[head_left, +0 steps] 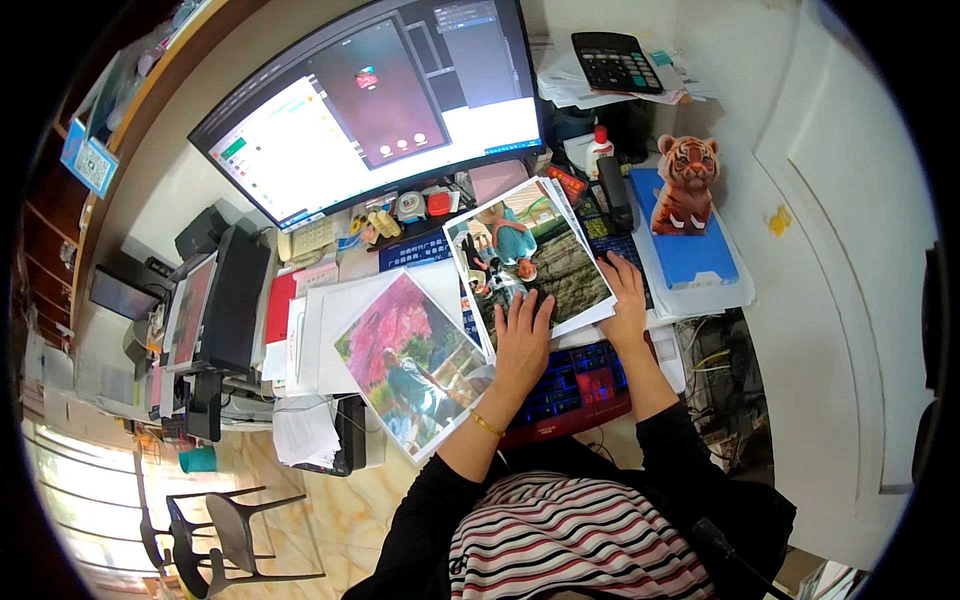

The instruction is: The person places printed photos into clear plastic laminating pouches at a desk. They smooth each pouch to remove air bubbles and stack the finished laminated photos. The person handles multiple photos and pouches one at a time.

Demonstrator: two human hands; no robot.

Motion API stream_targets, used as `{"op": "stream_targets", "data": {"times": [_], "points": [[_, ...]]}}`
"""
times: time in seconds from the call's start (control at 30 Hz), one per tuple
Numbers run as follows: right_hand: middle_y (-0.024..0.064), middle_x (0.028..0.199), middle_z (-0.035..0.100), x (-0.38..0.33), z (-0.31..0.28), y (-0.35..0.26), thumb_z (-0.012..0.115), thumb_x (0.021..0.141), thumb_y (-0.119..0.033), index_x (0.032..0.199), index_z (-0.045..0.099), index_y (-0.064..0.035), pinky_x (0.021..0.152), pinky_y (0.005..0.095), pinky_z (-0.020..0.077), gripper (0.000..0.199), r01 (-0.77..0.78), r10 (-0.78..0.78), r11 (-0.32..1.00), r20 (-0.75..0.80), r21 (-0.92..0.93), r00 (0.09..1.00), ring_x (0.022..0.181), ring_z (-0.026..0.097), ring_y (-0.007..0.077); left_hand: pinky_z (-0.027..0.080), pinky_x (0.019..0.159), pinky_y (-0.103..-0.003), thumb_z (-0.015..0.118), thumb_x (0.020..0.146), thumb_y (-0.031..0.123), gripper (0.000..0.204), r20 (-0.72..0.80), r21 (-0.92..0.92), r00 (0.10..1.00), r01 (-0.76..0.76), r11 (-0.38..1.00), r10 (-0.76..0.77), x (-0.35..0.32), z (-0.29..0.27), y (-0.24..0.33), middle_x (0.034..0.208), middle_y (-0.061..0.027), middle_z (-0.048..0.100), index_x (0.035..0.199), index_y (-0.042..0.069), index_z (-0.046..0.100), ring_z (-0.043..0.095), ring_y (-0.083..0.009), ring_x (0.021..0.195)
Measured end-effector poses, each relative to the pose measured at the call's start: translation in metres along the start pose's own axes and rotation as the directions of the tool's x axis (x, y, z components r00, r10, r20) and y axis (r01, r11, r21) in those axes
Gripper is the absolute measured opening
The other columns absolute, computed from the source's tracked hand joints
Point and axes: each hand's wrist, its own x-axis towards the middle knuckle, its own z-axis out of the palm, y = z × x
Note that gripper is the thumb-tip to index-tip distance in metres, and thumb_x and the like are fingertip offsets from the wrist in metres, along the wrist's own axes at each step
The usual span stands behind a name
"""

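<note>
A stack of printed photos (572, 250) lies at an angle over the keyboard's far side, its sheets slightly fanned at the edges. The top print shows people beside a rock face. My left hand (520, 340) rests on the near edge of this print, fingers spread flat. Along the stack's right edge lies my right hand (626, 305), fingers stretched out against the sheets; its thumb is hidden. Left of the stack, a large photo with pink blossoms (410, 365) lies partly under my left wrist. The lit keyboard (575, 385) shows between my forearms.
A monitor (370, 100) stands behind the photos. To the right, a tiger figure (686, 185) stands on a blue box (700, 262). A calculator (615, 62) lies on papers at the back. A black printer (225, 300) stands left; chairs (235, 530) are beyond the desk.
</note>
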Motion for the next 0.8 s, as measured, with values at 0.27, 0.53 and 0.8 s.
{"op": "stream_targets", "data": {"times": [0.27,0.53,0.8], "points": [[0.0141,0.125,0.05,0.0,0.004,0.002,0.069,0.064,-0.01,0.117,0.056,-0.0079,0.097,0.043,0.0386,0.054,0.011,-0.01,1.0,-0.038,0.022,0.999,0.115,0.045,0.0364,0.024,0.105,-0.057,0.061,0.076,0.007,0.058,-0.011,0.011,1.0,0.0,1.0,0.0,-0.001,0.002,-0.002,0.133,-0.0147,0.042,0.131,0.011,0.043,0.036,-0.0367,0.127],[0.0121,0.127,0.049,-0.002,0.005,0.002,0.069,0.066,-0.01,0.118,0.056,-0.0083,0.097,0.0421,0.0387,0.054,0.011,-0.011,1.0,-0.02,-0.012,1.0,0.117,0.044,0.0357,0.026,0.104,-0.056,0.068,0.075,0.012,0.06,0.003,-0.064,1.0,0.026,0.998,-0.025,0.001,-0.02,0.009,0.132,-0.0147,0.042,0.13,0.011,0.044,0.037,-0.0374,0.126],[0.0156,0.123,0.051,0.0,0.006,-0.001,0.067,0.069,-0.011,0.117,0.057,-0.007,0.096,0.0434,0.0387,0.049,0.05,-0.049,0.998,-0.026,0.039,0.998,0.112,0.047,0.0369,0.047,0.079,-0.033,0.061,0.086,0.014,0.018,0.202,-0.964,0.973,0.218,-0.155,0.112,0.024,-0.201,0.094,0.092,-0.0138,0.057,0.098,0.001,0.058,0.059,-0.0313,0.09]]}}
